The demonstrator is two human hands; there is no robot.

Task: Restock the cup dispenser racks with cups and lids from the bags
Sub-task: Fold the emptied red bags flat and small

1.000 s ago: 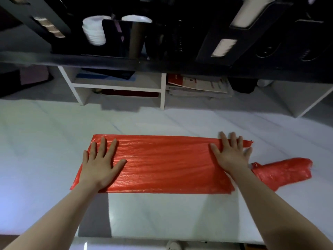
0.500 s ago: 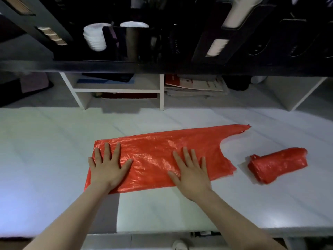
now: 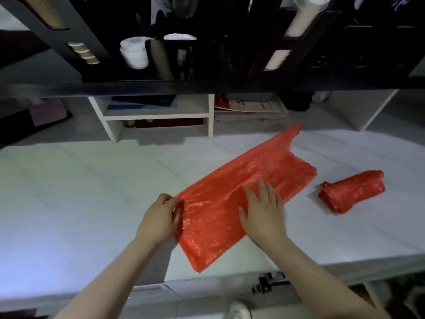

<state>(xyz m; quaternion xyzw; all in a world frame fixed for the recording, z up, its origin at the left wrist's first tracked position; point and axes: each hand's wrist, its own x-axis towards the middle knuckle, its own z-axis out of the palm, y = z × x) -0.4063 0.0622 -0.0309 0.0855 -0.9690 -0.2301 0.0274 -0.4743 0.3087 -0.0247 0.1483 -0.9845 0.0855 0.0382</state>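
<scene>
Our left grip (image 3: 159,221) pinches the red bag (image 3: 218,215); just beside it our right grip (image 3: 262,210), released, presses flat on it.

White table (image 3: 69,192) under dim light, white shelf unit (image 3: 156,116) behind it.

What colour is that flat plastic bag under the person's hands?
Red, slightly shiny; the flat plastic bag shows clearly in the head view, on the white table.

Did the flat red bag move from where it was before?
Yes. The flat red bag has swung round: it now slants, and its handle end lies nearer the white shelf unit.
</scene>
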